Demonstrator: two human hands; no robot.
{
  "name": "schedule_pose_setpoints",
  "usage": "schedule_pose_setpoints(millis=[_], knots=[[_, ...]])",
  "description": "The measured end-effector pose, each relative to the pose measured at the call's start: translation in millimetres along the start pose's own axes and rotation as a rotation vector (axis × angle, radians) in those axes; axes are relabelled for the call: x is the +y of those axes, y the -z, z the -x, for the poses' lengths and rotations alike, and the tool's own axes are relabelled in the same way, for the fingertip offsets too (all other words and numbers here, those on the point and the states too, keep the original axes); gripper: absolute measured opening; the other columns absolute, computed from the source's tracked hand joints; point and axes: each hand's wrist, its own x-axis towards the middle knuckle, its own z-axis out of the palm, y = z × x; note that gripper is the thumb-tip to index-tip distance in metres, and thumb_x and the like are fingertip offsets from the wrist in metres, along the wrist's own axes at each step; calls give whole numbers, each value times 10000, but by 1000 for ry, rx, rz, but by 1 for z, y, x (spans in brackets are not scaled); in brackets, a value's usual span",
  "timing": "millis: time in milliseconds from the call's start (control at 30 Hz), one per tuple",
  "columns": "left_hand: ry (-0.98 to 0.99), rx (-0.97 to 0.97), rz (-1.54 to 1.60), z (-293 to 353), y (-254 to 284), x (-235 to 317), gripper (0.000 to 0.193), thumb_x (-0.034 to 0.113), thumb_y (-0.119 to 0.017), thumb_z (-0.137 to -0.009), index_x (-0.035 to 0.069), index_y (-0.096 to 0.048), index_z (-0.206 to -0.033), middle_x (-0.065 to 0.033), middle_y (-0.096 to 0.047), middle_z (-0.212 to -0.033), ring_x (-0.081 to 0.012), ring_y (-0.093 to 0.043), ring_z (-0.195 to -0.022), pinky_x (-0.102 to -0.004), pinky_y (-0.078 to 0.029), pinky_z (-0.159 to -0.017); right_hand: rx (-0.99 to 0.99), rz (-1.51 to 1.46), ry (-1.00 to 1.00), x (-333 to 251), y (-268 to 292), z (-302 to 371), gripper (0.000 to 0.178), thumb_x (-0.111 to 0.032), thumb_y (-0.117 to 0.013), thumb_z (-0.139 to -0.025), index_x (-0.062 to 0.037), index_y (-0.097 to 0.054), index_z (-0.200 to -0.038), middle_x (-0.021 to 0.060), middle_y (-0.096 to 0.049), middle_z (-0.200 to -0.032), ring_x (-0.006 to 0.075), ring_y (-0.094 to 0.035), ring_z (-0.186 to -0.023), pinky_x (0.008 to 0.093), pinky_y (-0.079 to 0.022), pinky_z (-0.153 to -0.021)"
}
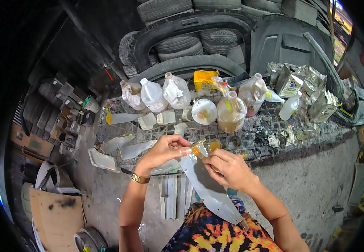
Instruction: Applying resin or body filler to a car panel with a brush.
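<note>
A long light-grey curved panel (209,189) with small holes slants down from my hands toward my clothing. At its upper end, my left hand (167,153) is closed, thumb and fingers pinching the panel beside an orange, glossy blob (196,151). My right hand (230,168) is closed too, its bent fingertips at the panel's upper right edge; what they pinch is hidden. Just beyond the right fingers is a small cup of amber liquid (214,145). A gold watch (140,178) circles my left wrist.
A grimy grid-topped bench (253,126) bears plastic jugs (152,96), a white bucket (204,111), a brown-stained jug (231,112), a small white bottle (290,106), metal cans (290,80) and grey panel pieces (135,150). Tyres (180,46) stack behind; cardboard (56,218) stands at lower left.
</note>
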Motion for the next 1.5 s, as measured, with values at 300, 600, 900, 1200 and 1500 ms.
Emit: schedule_pose_setpoints(millis=[300, 600, 900, 1200, 1500], knots=[[28, 7, -64, 3, 13, -1, 374, 246, -718, -823, -6, -625, -1083, -21, -653, -914, -56, -579, -822, -208, -452, -729, -171, -202, -120, -17, 42, 32, 108, -80, -625, -792, -56, -634, -897, 78, -612, -828, 251, -611, -680, 331, -500, -558], [16, -25, 0, 2, 6, 4, 346, 211, -735, -828, -16, -616, -1060, -13, -651, -898, -55, -582, -823, -208, -463, -733, 10, -402, -130, 26, 16, 1, 144, -48, -594, -843, -17, -645, -974, 98, -608, -898, 215, -621, -793, 298, -513, -641], [8, 3, -48, 4, 2, 10, 357, 209, -732, -825, -26, -620, -1071, -15, -654, -876, -54, -585, -804, -207, -467, -731, 148, -220, -236, 42, 14, 5, 126, -38, -609, -831, -10, -638, -950, 101, -604, -875, 221, -630, -721, 308, -516, -632], [3, -4, -61, -1, -1, 10, 345, 201, -741, -816, -20, -631, -1056, -23, -655, -888, -61, -586, -814, -213, -472, -736, 97, -145, -181, 15, 9, 15, 115, -72, -638, -809, -32, -634, -917, 91, -589, -815, 258, -614, -662, 343, -497, -579], [0, 3, -73, 2, 2, 6, 386, 229, -760, -800, -23, -631, -1062, -30, -650, -880, -66, -584, -792, -219, -474, -723, -18, -246, -215, -5, 30, 36, 74, -88, -644, -803, -41, -636, -859, 101, -588, -791, 258, -601, -654, 345, -489, -571]])
